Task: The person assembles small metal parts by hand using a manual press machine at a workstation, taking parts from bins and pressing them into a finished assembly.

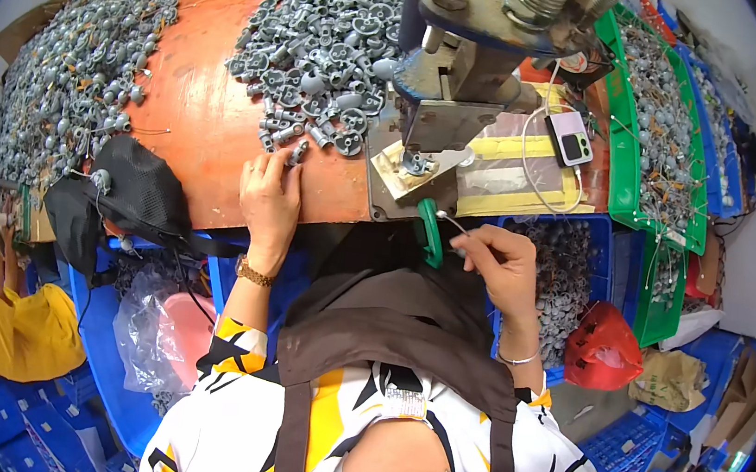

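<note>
picking step, seemingly: left fingers [262,167] touch a grey part [298,152], grip unclear; right fingers [482,242] pinch a wire [451,221]; next calls for steadiness.

L fingers [260,169] at sm. gray pt [298,151] by pile [324,53]; R fingers [490,238] pinch thin white-tipped pc [449,220] nr press [448,125].

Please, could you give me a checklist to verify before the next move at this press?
1. Left hand clear of the press head: ok, beside a small gray part.
2. Right hand clear of the press head: ok, in front of the metal base.
3. Right hand holding the thin white-tipped piece: ok.
4. Part seated in the pale fixture: cannot tell, partly hidden.
5. White cable away from the fixture: ok, to its right.
</note>
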A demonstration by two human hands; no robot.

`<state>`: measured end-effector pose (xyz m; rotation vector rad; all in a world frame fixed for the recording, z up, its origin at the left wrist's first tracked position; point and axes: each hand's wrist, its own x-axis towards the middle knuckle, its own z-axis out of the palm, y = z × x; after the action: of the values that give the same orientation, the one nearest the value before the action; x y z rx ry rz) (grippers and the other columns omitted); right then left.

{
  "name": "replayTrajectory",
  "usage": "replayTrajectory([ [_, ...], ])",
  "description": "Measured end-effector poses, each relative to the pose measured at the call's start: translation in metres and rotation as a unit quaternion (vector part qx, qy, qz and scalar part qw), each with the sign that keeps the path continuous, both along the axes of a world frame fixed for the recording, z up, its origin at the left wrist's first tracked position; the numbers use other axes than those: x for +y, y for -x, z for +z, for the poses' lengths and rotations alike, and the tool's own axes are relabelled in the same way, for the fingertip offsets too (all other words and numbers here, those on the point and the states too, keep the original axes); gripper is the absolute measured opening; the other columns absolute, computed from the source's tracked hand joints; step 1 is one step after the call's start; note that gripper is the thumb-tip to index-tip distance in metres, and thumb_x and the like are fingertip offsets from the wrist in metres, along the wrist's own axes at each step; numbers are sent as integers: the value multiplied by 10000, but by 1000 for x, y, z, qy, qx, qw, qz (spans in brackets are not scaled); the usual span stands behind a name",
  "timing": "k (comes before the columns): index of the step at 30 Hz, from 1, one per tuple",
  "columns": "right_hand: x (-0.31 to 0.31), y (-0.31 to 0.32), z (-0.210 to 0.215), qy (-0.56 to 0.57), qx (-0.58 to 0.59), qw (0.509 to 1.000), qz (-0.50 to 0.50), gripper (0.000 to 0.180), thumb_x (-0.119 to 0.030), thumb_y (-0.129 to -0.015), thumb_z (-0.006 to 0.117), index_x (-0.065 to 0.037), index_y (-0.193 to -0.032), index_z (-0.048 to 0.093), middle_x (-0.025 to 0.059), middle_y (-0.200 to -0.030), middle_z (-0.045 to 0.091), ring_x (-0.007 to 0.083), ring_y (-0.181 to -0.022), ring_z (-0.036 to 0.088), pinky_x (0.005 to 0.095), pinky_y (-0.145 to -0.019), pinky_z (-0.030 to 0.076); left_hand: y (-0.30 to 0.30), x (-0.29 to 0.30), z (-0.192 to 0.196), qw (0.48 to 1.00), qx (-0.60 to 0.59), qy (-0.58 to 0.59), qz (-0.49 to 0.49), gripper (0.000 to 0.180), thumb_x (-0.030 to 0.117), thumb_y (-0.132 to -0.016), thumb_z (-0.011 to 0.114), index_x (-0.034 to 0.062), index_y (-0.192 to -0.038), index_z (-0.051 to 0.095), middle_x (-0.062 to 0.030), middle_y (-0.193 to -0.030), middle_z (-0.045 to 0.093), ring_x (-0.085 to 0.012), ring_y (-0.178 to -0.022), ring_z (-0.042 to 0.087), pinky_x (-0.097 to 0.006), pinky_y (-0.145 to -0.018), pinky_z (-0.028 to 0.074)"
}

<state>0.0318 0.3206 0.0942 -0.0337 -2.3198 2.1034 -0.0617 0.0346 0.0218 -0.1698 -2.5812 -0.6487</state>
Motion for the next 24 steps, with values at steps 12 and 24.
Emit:
replayTrajectory([
  [12, -37, 12, -8, -254, 231, 937, -65, 215, 22, -718, 677, -17, -580, 518, 60, -518, 445, 172, -427, 410, 297, -417, 296, -38, 72, 40, 892, -162, -370, -200, 220, 5, -789, 676, -6, -1004, 629, -50, -821, 601, -89, -655, 543, -218, -589, 456],
  [24, -24, 12, -6, -277, 245, 929, 32, 151, -29, -733, 693, -23, -655, 564, 91, -571, 470, 260, -509, 484, 352, -462, 351, -41, 70, 45, 901, -123, -301, -287, 284, -56, -762, 671, 37, -1029, 648, -69, -901, 597, -155, -725, 576, -253, -641, 471],
])
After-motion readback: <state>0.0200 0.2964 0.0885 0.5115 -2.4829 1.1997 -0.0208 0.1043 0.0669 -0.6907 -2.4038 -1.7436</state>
